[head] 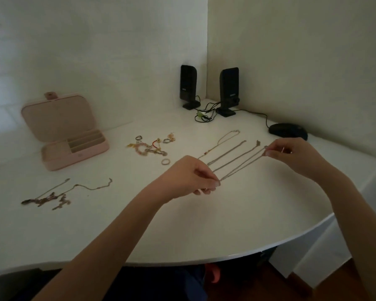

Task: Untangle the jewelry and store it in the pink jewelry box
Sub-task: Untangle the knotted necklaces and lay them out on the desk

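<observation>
Two bare hands stretch a thin silver chain (243,165) taut above a smooth white rounded table (182,231). The left hand (191,177) pinches its near end; the right hand (291,153) pinches the far end. Three more fine chains (228,152) lie straight alongside. The pink jewelry box (74,148), rounded and matte, sits open at far left, well apart. Between lie a tangled cluster of rings and beads (150,146) and a dark beaded necklace (52,197).

You face a dim corner of pale walls (291,51), a white rounded table (182,235), and wood floor (343,276) at lower right.
</observation>
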A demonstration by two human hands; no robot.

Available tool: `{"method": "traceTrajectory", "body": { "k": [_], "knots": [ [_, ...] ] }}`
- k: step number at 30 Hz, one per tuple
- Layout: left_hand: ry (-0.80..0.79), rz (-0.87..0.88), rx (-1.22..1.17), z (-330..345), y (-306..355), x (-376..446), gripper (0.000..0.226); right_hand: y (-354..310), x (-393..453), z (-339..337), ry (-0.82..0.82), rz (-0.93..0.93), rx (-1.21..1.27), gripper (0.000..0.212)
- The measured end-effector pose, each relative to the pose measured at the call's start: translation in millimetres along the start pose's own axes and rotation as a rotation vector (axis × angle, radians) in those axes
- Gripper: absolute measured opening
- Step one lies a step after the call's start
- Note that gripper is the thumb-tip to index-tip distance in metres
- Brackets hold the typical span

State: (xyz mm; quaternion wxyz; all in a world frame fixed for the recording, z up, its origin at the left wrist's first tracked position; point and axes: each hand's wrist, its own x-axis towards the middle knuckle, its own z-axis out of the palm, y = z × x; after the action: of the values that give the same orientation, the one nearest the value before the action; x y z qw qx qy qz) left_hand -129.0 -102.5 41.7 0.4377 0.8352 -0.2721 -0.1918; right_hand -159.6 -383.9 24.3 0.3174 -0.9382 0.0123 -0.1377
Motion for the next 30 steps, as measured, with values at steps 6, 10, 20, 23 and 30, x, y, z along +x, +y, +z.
{"method": "traceTrajectory", "body": {
  "k": [6, 10, 20, 23, 30],
  "knots": [
    [0.289, 0.148, 0.082, 7.4, 20.5, 61.8, 0.006, -13.2, -22.9, 2.3, -0.339, 0.022, 0.206, 0.01],
    [0.289, 0.267, 0.079, 22.5, 37.3, 96.7, 0.005, -22.8, -28.1, 11.4, -0.41, -0.023, 0.303, 0.013],
    [0.241, 0.566, 0.09, 53.9, 38.5, 117.5, 0.007, -12.3, -4.7, 6.2, 0.034, 0.185, 0.915, 0.027],
    [0.257, 0.566, 0.095, 57.8, 37.7, 118.3, 0.012, -14.3, -0.3, 6.8, 0.016, 0.309, 1.108, 0.024],
    [0.282, 0.556, 0.076, 67.1, 38.4, 118.3, 0.028, -5.9, 5.2, 9.4, 0.011, 0.402, 1.275, 0.025]
  ]
}}
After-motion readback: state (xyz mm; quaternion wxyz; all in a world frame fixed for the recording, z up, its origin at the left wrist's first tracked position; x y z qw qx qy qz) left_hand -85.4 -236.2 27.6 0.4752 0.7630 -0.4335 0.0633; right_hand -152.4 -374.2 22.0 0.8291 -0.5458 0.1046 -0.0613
